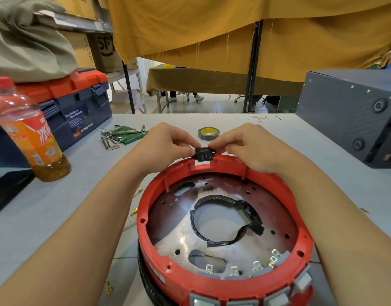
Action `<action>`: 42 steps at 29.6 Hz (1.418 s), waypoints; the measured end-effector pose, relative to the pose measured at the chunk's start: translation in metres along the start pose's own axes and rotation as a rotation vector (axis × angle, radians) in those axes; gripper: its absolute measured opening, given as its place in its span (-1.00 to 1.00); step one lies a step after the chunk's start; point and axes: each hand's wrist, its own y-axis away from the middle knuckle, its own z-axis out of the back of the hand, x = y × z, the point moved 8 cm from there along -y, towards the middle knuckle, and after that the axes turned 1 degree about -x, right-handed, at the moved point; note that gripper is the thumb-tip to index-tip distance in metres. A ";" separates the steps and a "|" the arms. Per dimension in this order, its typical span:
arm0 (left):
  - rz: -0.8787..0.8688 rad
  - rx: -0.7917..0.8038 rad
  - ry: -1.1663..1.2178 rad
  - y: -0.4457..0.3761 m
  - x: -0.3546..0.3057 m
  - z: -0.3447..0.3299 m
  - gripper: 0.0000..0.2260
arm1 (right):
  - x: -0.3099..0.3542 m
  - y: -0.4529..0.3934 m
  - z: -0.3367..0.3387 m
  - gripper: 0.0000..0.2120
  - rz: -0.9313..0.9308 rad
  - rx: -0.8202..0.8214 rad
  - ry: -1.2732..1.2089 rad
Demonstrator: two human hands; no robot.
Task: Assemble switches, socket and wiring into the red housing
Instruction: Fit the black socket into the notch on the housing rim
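Switches (276, 299) already sit in the red housing (146, 208)'s near wall. At its far rim, left hand (168, 140) and right hand (245, 144) pinch the socket (203, 153) by its ears—light, rigid plastic, pins easily bent.

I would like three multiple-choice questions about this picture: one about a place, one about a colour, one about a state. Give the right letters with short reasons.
1. Where is the black socket?
A. at the far rim of the red housing
B. on the toolbox
C. beside the bottle

2. What colour is the bottle cap?
A. green
B. red
C. white

3. How is the socket held?
A. lying free
B. by one hand
C. pinched by both hands

Answers: 1 A, it sits over the rim notch. 2 B, the cap is plainly red. 3 C, the left hand and right hand each pinch one end.
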 end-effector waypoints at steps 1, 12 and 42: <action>-0.008 -0.001 -0.014 0.000 -0.001 0.000 -0.85 | 0.000 0.000 0.000 -0.61 0.002 0.003 0.003; -0.083 0.004 -0.098 -0.001 -0.005 0.000 -0.85 | -0.001 0.000 0.002 -0.62 -0.005 0.012 0.093; 0.297 0.043 0.161 -0.001 0.031 -0.017 -0.83 | 0.002 0.009 -0.012 -0.55 -0.002 0.277 0.213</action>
